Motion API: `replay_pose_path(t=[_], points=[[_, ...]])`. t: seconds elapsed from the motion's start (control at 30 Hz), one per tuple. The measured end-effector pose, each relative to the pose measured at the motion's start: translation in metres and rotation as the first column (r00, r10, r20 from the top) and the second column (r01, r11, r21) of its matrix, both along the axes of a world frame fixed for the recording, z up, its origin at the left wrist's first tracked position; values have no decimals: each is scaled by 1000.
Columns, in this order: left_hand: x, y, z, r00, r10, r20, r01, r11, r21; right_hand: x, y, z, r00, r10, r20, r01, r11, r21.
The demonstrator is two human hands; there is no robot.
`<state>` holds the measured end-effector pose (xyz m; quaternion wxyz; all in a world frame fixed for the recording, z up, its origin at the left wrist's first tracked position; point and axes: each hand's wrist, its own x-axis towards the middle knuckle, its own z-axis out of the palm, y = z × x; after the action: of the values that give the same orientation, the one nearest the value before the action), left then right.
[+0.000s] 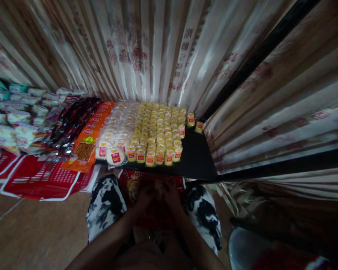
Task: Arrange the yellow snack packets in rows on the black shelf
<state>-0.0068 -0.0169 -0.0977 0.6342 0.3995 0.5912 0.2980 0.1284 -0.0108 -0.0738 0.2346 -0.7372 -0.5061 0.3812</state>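
Low in the head view, my left hand (pixel 145 195) and my right hand (pixel 171 192) come close together over a red plastic basket (pixel 152 222) between my knees. Their fingers curl in toward a small pale thing (pixel 159 187) that is too dark to name. Yellow wrapped snacks (pixel 132 187) lie inside the basket, beside my left hand. Just beyond it, rows of small yellow wrapped cakes (pixel 159 131) with red labels stand on a black table (pixel 198 152). To their left are clear-wrapped round white crackers (pixel 116 155).
An orange snack bag (pixel 86 150), dark shiny packets (pixel 70 118) and white-and-green packets (pixel 25 108) fill the left side. Red baskets (pixel 45 176) with white handles sit below them. Pleated curtains (pixel 157 48) hang behind and at right. A pale round container (pixel 245 249) stands at lower right.
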Motion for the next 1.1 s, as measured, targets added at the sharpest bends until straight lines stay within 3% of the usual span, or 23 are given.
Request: replay_pose_path(t=[0.2,0.3,0.37,0.5,0.63,0.83,1.0,1.1], points=[[1,-10,25,999,-33,22,32,998,57,11,-11,25,999,0,-42,2,999,52],[3,-14,41,994,-43,99,41,999,25,13,-14,32,991,6,-134,8,994,107],[5,-16,54,994,-48,99,41,997,69,13,-15,36,978,-40,-203,70,987,144],[9,-20,84,998,-16,-68,33,964,263,13,-19,47,935,-171,-312,229,960,161],[11,-25,106,956,21,-292,112,895,431,10,-29,65,875,-228,-427,308,943,128],[10,-32,110,918,77,-390,205,749,630,9,-41,90,606,-234,-761,308,950,-47],[10,-35,108,888,77,-453,294,664,688,18,-46,98,602,-256,-756,326,943,-59],[12,-33,111,899,75,-431,281,655,702,21,-47,98,598,-237,-766,318,947,-44]])
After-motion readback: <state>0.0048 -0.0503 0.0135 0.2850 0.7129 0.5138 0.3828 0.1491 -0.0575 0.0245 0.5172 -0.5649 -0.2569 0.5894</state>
